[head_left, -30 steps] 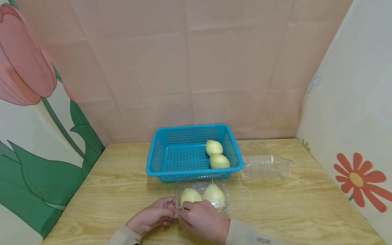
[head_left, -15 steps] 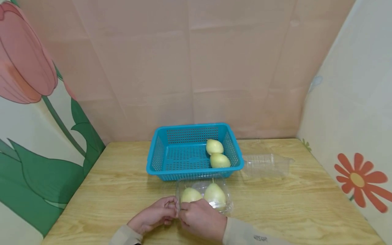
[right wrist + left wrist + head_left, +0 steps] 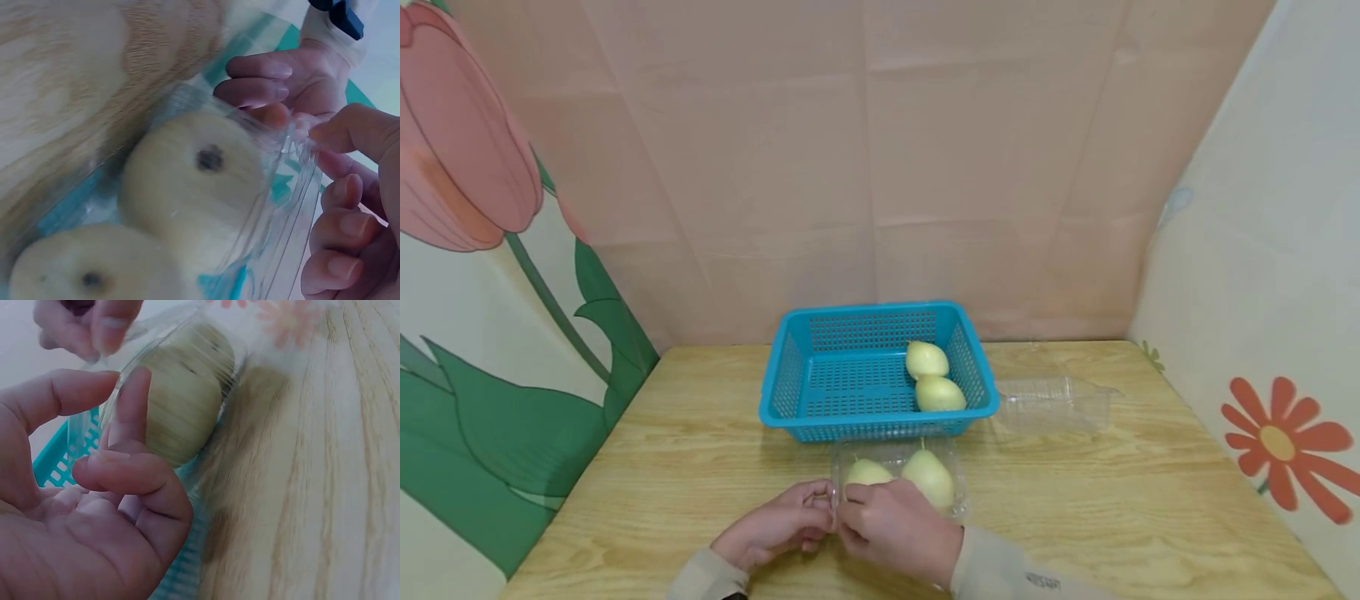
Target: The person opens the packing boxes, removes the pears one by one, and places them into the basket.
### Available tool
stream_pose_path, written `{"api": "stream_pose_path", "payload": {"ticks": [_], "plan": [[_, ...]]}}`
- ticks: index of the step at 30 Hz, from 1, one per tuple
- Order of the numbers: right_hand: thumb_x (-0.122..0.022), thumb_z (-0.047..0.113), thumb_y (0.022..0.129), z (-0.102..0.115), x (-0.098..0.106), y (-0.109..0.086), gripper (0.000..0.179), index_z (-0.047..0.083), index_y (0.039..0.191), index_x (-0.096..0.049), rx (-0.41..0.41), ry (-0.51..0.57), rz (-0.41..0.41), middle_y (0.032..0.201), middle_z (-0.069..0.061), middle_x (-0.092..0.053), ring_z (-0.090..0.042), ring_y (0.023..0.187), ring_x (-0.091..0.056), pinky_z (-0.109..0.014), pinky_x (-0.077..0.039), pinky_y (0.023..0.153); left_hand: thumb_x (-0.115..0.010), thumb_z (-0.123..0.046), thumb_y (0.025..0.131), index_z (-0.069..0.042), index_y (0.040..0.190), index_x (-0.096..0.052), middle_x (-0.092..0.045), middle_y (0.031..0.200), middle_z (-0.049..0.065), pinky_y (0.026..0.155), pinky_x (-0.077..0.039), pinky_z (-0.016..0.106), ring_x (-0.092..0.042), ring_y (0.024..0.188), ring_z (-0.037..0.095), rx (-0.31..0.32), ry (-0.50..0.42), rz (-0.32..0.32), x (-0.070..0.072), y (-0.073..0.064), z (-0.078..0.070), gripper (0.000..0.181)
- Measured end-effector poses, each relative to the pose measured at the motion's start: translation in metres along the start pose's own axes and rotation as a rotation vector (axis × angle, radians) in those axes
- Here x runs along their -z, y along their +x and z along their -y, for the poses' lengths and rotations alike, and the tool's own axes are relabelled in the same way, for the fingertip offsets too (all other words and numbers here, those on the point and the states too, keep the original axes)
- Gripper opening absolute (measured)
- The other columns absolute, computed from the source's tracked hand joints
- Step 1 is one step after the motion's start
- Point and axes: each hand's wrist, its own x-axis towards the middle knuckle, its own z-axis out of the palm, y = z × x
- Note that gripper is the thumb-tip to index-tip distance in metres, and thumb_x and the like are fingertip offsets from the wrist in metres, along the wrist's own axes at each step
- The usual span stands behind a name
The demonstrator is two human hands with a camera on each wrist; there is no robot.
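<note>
Fingers (image 3: pixel 132 406) of left hand (image 3: pixel 778 527) and right hand (image 3: pixel 898 529), angled inward, pinch the clear container (image 3: pixel 295 215).

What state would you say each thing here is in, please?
Near clear container: filled; closure unclear.
Its two pears: inside, stems toward the basket.
Blue basket: upright, partly filled.
Basket pears: close together.
Far clear container: no contents visible.
Left hand: pinching near container's edge.
Right hand: likewise.
</note>
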Motion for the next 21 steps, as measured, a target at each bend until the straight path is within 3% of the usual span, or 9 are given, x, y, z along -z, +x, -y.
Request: {"api": "stream_pose_path", "payload": {"ticks": [6,9,15,21], "plan": [[-0.083,0.028,0.067,-0.012,-0.001,-0.018,0.033,0.024,0.094,-0.065,-0.003,-0.043,-0.031,0.083,0.010,-0.049,-0.003,0.064,-0.048,-0.013,-0.026,0.048,-0.062,-0.008,0.091,-0.012,0.104,-0.053,-0.067,0.084,-0.005,0.056,-0.036,0.020,-0.043,0.061,0.006,0.010,-0.006,0.020,0.003,-0.002,0.000,0.016],[-0.081,0.026,0.066,-0.018,0.001,-0.026,0.037,0.023,0.100,-0.065,-0.018,-0.037,-0.013,0.086,0.010,-0.049,-0.003,0.066,-0.047,-0.013,-0.028,0.051,-0.061,-0.010,0.093,-0.013,0.098,-0.053,-0.069,0.088,-0.004,0.056,-0.036,0.019,-0.043,0.061,0.005,0.009,0.001,0.018,0.005,-0.003,-0.001,0.010],[-0.082,0.025,0.070,-0.025,0.008,-0.036,0.040,0.022,0.105,-0.065,-0.013,-0.047,-0.019,0.092,0.008,-0.053,-0.005,0.069,-0.053,-0.018,-0.039,0.056,-0.059,-0.012,0.095,-0.014,0.097,-0.052,-0.069,0.091,-0.002,0.056,-0.036,0.019,-0.046,0.063,0.005,0.011,0.011,0.018,0.011,-0.006,-0.001,0.007],[-0.080,0.023,0.070,-0.028,0.016,-0.043,0.035,0.020,0.101,-0.064,0.007,-0.098,-0.032,0.097,0.004,-0.057,-0.009,0.071,-0.058,-0.020,-0.041,0.054,-0.058,-0.011,0.096,-0.013,0.098,-0.052,-0.070,0.091,0.000,0.055,-0.037,0.018,-0.054,0.069,0.007,0.014,0.024,0.020,0.014,-0.008,-0.003,0.007]]}}
